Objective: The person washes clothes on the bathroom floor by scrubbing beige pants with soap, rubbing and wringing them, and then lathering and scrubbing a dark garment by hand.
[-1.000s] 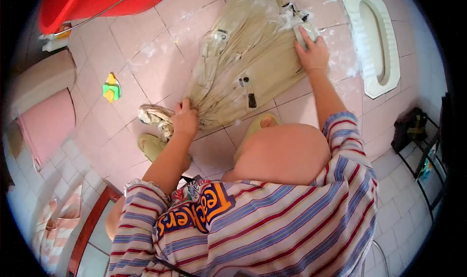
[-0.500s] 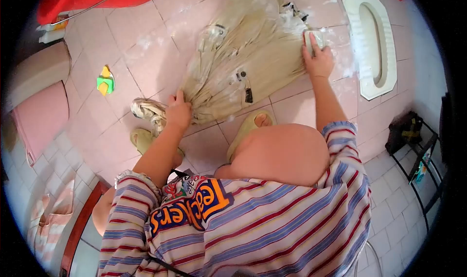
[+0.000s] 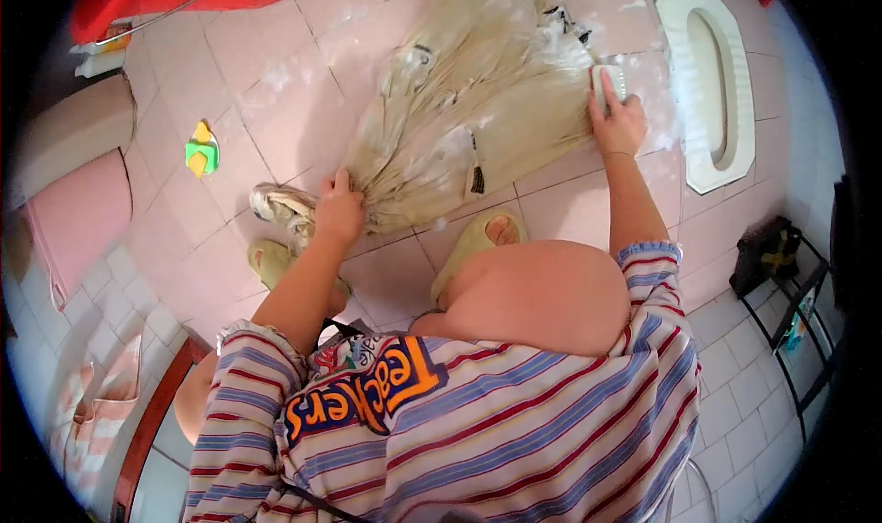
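A wet beige garment (image 3: 441, 110) lies spread over the pink tiled floor, creased, with white suds and small black tabs on it. My left hand (image 3: 338, 215) is closed on its bunched near-left part, and a twisted end of the cloth sticks out to the left of the hand. At the garment's right edge my right hand (image 3: 619, 123) grips a pale scrubbing brush (image 3: 609, 82), its fingers laid over the top. The brush's underside is hidden.
A white squat toilet (image 3: 712, 91) is set in the floor at right. A green and yellow object (image 3: 201, 148) lies at left. A red basin (image 3: 184, 0) stands at upper left, a black rack (image 3: 781, 293) at right. Green slippers (image 3: 478, 247) are on my feet.
My right hand has moved slightly to the right and down with the brush. The cloth's folds near the middle have shifted. My left hand stays in place on the garment.
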